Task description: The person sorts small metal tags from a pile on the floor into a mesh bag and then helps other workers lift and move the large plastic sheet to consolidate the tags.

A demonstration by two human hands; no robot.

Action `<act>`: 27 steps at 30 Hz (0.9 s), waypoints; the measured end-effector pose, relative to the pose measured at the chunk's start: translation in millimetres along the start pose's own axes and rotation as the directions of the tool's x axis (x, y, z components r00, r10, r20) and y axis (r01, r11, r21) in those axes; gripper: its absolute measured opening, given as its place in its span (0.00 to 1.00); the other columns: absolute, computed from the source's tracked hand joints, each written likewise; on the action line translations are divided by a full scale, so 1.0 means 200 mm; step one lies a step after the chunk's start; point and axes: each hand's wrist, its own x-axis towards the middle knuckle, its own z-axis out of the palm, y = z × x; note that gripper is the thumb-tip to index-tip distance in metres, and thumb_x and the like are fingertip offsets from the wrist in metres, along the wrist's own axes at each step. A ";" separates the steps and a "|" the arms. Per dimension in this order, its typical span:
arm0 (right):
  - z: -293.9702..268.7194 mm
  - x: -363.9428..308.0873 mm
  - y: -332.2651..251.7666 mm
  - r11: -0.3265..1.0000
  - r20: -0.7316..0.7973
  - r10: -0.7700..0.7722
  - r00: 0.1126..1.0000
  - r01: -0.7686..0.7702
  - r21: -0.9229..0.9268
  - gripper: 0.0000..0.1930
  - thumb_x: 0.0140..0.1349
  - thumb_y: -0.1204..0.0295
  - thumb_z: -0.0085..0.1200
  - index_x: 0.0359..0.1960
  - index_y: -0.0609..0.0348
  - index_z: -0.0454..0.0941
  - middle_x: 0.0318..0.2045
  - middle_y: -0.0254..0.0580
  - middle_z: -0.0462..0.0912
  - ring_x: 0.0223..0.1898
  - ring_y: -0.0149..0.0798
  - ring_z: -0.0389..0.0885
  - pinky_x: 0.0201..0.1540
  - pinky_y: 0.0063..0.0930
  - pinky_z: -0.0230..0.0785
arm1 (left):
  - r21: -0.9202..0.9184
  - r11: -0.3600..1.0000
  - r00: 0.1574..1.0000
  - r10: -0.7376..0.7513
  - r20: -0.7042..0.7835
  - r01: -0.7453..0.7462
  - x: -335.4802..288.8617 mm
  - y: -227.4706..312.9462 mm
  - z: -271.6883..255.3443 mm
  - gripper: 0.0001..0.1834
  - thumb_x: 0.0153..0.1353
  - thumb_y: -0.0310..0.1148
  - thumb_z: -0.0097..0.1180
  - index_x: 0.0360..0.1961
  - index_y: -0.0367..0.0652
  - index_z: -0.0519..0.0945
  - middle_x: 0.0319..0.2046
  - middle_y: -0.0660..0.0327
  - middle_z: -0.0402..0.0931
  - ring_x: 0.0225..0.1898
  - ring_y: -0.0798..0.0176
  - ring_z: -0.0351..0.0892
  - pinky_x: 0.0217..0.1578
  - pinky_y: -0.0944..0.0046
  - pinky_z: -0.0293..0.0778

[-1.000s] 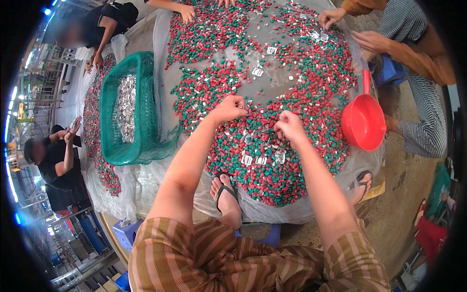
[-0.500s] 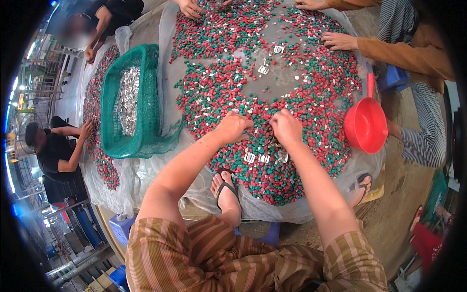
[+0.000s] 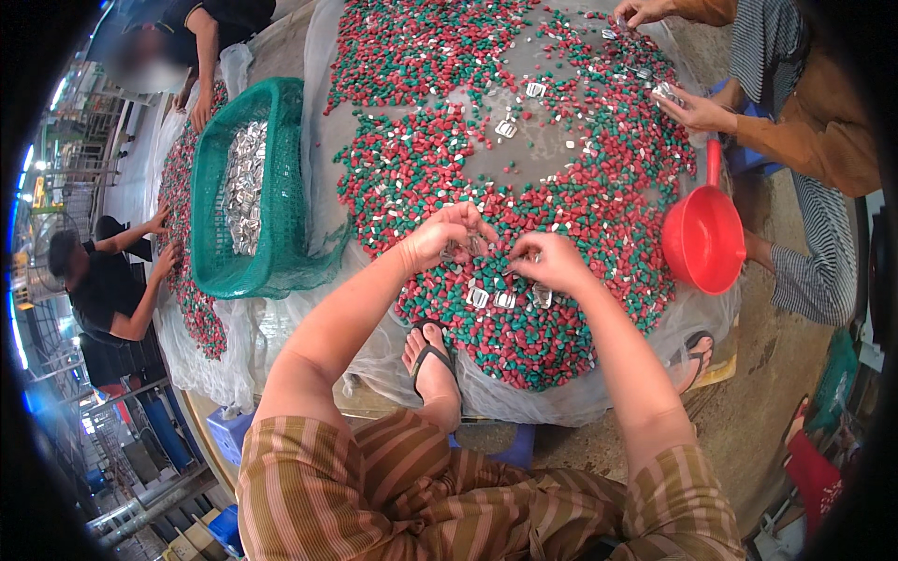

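A wide spread of small red and green chips (image 3: 524,346) lies in front of me on a pale sheet, with white bits mixed in. My left hand (image 3: 444,234) is closed over it, with shiny metal buckle-like pieces (image 3: 460,250) showing beneath its curled fingers. Close to its right, my right hand (image 3: 554,262) is pinched just above the chips; what its fingertips hold, if anything, is too small to make out. Several silver buckle-like frames (image 3: 505,300) lie on the chips just nearer to me, one of them below my right hand.
On the left stands a green mesh basket (image 3: 285,178) with many metal pieces inside. A red long-handled scoop (image 3: 703,241) sits at the pile's right edge. At the far right, a co-worker's hands (image 3: 697,110) hold metal pieces. Two people work along a second chip pile (image 3: 192,309) on the left.
My left hand has lifted slightly and turned, showing the metal pieces in it. My right hand has shifted slightly nearer to me. The co-worker at right has lifted metal pieces from the chips.
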 end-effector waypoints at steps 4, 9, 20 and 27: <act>0.03 -0.05 -0.08 0.895 0.023 0.007 1.000 0.004 -0.446 0.09 0.48 0.65 0.61 0.30 0.49 0.80 0.33 0.37 0.78 0.38 0.42 0.78 0.39 0.37 0.71 | 0.603 0.787 0.989 0.144 0.021 -0.128 0.02 -0.12 -0.01 0.09 0.49 0.26 0.58 0.29 0.44 0.69 0.29 0.63 0.74 0.32 0.70 0.75 0.28 0.71 0.70; -0.04 -0.02 -0.01 0.970 -0.231 -0.008 0.973 -0.048 -0.239 0.08 0.48 0.65 0.60 0.28 0.53 0.79 0.29 0.39 0.78 0.33 0.43 0.78 0.36 0.36 0.70 | 0.958 0.105 0.909 0.358 0.213 -0.266 0.03 -0.22 0.05 0.17 0.45 0.33 0.65 0.38 0.46 0.76 0.28 0.62 0.74 0.35 0.59 0.77 0.35 0.61 0.73; -0.19 -0.05 0.03 0.420 0.129 0.339 0.932 -0.273 0.866 0.06 0.53 0.72 0.55 0.31 0.54 0.71 0.27 0.37 0.78 0.25 0.30 0.77 0.20 0.25 0.70 | 0.945 0.254 0.935 0.335 0.115 -0.208 0.05 -0.20 0.05 0.27 0.38 0.29 0.69 0.44 0.47 0.74 0.38 0.58 0.69 0.42 0.56 0.74 0.45 0.58 0.72; 0.04 -0.04 -0.08 0.878 -0.055 0.015 0.998 -0.039 -0.478 0.09 0.47 0.70 0.58 0.33 0.50 0.80 0.36 0.42 0.76 0.40 0.45 0.77 0.41 0.36 0.72 | 0.763 0.634 0.978 0.210 -0.014 -0.125 0.05 -0.15 -0.05 0.21 0.44 0.20 0.60 0.43 0.40 0.75 0.34 0.62 0.77 0.35 0.69 0.77 0.38 0.69 0.74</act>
